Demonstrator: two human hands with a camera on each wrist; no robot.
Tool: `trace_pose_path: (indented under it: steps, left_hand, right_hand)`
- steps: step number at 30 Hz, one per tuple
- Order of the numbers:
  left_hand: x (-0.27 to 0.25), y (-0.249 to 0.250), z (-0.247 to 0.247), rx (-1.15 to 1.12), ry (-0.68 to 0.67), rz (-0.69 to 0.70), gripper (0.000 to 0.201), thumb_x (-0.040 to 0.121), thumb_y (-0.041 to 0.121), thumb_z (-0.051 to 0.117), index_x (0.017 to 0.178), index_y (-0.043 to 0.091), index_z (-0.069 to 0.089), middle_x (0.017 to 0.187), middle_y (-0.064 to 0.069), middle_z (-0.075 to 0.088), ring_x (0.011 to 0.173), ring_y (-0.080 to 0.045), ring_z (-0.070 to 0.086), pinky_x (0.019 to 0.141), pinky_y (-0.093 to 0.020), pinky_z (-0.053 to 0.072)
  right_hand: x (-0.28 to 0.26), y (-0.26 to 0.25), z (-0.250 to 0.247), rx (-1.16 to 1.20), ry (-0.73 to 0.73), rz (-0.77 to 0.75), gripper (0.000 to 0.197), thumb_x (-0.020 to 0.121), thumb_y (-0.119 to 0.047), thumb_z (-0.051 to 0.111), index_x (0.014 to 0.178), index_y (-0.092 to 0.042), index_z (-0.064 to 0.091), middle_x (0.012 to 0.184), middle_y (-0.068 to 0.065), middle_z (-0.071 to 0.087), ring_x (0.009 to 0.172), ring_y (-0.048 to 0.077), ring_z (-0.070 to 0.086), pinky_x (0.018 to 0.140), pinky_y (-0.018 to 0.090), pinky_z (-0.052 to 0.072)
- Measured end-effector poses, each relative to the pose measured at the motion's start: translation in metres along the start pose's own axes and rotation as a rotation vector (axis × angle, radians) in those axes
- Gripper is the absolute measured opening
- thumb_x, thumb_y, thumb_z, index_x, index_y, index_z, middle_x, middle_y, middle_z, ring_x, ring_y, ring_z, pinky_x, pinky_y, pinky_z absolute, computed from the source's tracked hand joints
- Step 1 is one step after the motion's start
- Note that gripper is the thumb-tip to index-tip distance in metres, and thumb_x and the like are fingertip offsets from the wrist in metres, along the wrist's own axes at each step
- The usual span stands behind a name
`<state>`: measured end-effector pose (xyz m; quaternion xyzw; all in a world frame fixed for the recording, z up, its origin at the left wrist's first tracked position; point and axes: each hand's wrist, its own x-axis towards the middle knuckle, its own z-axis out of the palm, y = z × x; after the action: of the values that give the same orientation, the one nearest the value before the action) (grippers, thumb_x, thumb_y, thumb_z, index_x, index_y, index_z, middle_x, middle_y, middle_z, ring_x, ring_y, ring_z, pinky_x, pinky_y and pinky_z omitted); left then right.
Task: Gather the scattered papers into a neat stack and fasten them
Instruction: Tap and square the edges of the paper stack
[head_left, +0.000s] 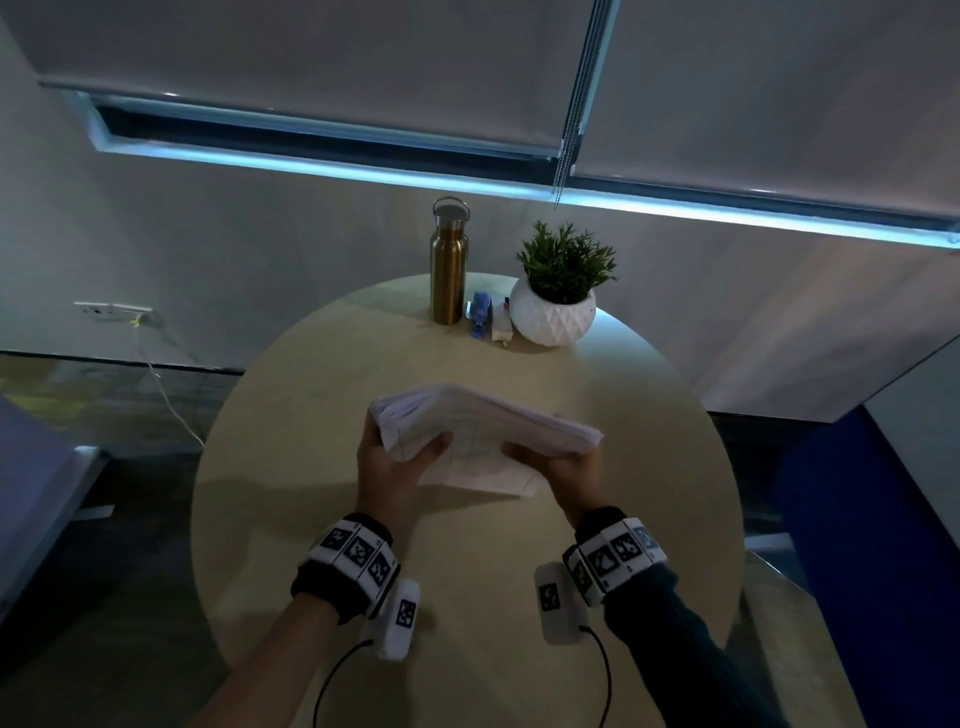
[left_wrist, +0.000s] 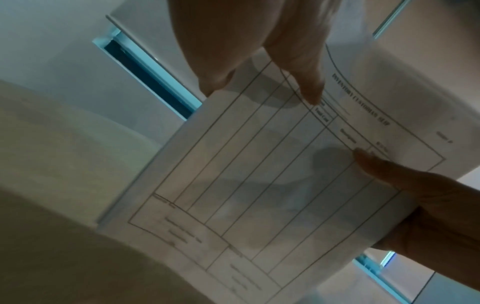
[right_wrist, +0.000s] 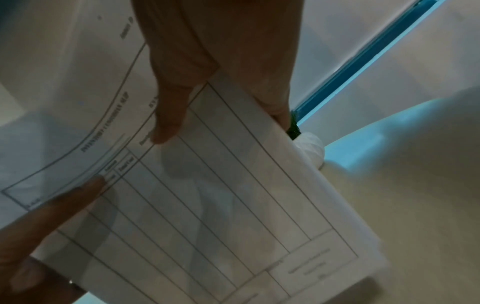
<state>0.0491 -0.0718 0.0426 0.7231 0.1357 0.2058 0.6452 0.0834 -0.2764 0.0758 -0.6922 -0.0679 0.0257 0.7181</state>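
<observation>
Both hands — left hand (head_left: 390, 470), right hand (head_left: 557, 467) — clamp the papers (head_left: 483, 423) above the table (head_left: 291, 415), thumbs on top; thin, floppy sheets that look slippery — best held by the side edges.

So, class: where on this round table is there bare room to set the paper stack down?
Bare patches: between the paper stack and the stapler; the round table's left side; the near part by the wrists. Crowded: the far edge, with bottle, stapler and potted plant.
</observation>
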Motion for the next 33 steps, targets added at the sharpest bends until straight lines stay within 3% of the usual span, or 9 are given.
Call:
trace_pose_path:
  steps: [6,10,12,16,19,23,25,28,33]
  left_hand:
    - [0.005,-0.002,-0.006,0.001,-0.014,-0.040,0.042,0.077,0.010,0.073,0.114,0.004,0.055,0.108,-0.004,0.063,0.098,-0.013,0.062,0.085,-0.025,0.051]
    - [0.006,-0.002,-0.008,-0.009,0.008,-0.051,0.043,0.076,0.008,0.073,0.114,0.010,0.053,0.103,0.007,0.061,0.090,0.003,0.060,0.074,-0.009,0.048]
    - [-0.001,-0.010,-0.005,-0.002,-0.019,-0.154,0.049,0.075,0.008,0.074,0.119,0.009,0.052,0.105,0.002,0.060,0.094,-0.009,0.059,0.076,-0.016,0.049]
    - [-0.006,-0.039,-0.018,0.063,-0.110,-0.274,0.045,0.072,0.021,0.077,0.112,0.011,0.058,0.105,-0.010,0.066,0.099,-0.028,0.062,0.080,-0.036,0.053]
    - [-0.011,-0.038,-0.035,0.110,-0.150,-0.287,0.025,0.069,0.026,0.080,0.084,0.019,0.061,0.084,-0.003,0.069,0.079,-0.025,0.065,0.057,-0.015,0.052]
    - [-0.029,-0.045,-0.043,-0.085,0.051,-0.391,0.034,0.068,0.016,0.081,0.098,0.014,0.066,0.093,-0.005,0.070,0.084,-0.021,0.067,0.067,-0.027,0.057]
    - [-0.040,-0.056,-0.034,-0.299,0.163,-0.580,0.048,0.068,0.021,0.080,0.111,0.012,0.062,0.104,-0.012,0.070,0.093,-0.031,0.067,0.081,-0.046,0.056]
    - [-0.059,-0.075,-0.022,-0.312,0.185,-0.790,0.041,0.074,0.022,0.077,0.110,0.006,0.063,0.104,-0.017,0.068,0.089,-0.032,0.066,0.079,-0.046,0.055]
    - [-0.076,-0.097,-0.064,-0.036,0.050,-0.829,0.043,0.079,0.019,0.072,0.116,0.003,0.059,0.114,-0.020,0.065,0.099,-0.033,0.062,0.085,-0.043,0.049]
  right_hand:
    - [0.004,-0.003,0.002,-0.034,-0.027,-0.024,0.025,0.067,-0.001,0.080,0.090,-0.004,0.071,0.086,0.010,0.071,0.078,0.017,0.067,0.066,0.031,0.054]
    - [0.006,-0.003,0.000,-0.049,-0.070,-0.027,0.018,0.069,0.000,0.078,0.084,-0.006,0.071,0.078,0.000,0.071,0.073,0.011,0.067,0.063,0.023,0.053]
    - [0.006,0.007,0.003,-0.057,-0.014,0.019,0.022,0.069,0.001,0.078,0.080,-0.017,0.070,0.075,-0.007,0.071,0.069,0.003,0.067,0.062,0.019,0.053]
    - [0.014,0.008,0.003,-0.002,0.087,0.085,0.013,0.072,-0.006,0.077,0.077,-0.017,0.071,0.080,0.009,0.072,0.075,0.023,0.069,0.068,0.039,0.058]
    - [0.018,0.009,-0.007,0.187,0.214,0.125,0.009,0.074,-0.009,0.075,0.080,-0.010,0.069,0.069,-0.003,0.074,0.065,0.013,0.069,0.059,0.027,0.057]
    - [0.004,0.031,-0.019,0.378,0.325,0.306,0.066,0.035,-0.044,0.091,0.088,-0.012,0.067,0.084,0.003,0.072,0.077,0.020,0.069,0.068,0.036,0.061]
    - [-0.010,0.048,-0.015,0.431,0.336,0.441,0.067,0.048,-0.036,0.089,0.103,-0.007,0.063,0.103,0.013,0.068,0.093,0.031,0.066,0.079,0.046,0.058]
    - [-0.027,0.075,-0.018,0.430,0.378,0.640,0.046,0.079,-0.005,0.070,0.122,0.000,0.053,0.120,0.021,0.060,0.100,0.039,0.061,0.081,0.049,0.055]
    - [-0.047,0.101,-0.066,0.110,-0.047,0.907,0.108,0.008,-0.022,0.097,0.106,0.007,0.063,0.095,0.017,0.072,0.082,0.030,0.070,0.070,0.038,0.059]
